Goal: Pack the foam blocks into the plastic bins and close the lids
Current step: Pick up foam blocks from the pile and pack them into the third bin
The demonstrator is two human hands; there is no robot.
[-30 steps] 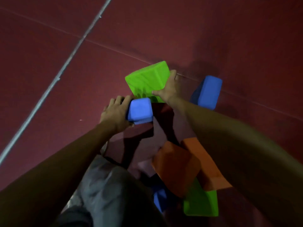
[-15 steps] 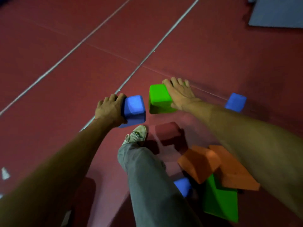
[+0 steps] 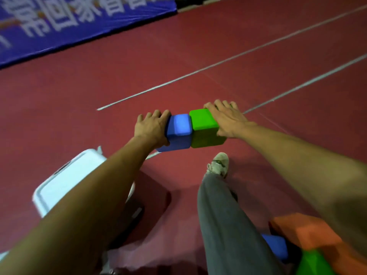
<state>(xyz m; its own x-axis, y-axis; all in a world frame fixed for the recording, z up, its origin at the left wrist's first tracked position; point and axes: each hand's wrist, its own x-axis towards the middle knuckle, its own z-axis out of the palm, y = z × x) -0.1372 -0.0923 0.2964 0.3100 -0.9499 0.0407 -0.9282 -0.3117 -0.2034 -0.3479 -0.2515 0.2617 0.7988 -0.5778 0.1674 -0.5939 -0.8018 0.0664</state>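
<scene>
Over the red floor (image 3: 198,56), blue block (image 3: 179,129) pressed against green block (image 3: 202,124).
Clasped by left grip (image 3: 152,126) and right grip (image 3: 228,120) respectively, fingers curled over outer edges.

Head view, sole entry: wide-angle camera worn on the person's head, facing forward and down along both outstretched forearms. Nearest the lens, the forearms fill the lower corners, with a trouser leg (image 3: 228,225) and shoe (image 3: 217,164) directly below. Mid-frame, at arm's reach: left hand (image 3: 152,127) gripping a blue block (image 3: 179,129), right hand (image 3: 228,120) gripping a green block (image 3: 202,126). Beyond, the red floor (image 3: 198,56) recedes to a blurred blue banner (image 3: 79,22) at top left.
</scene>
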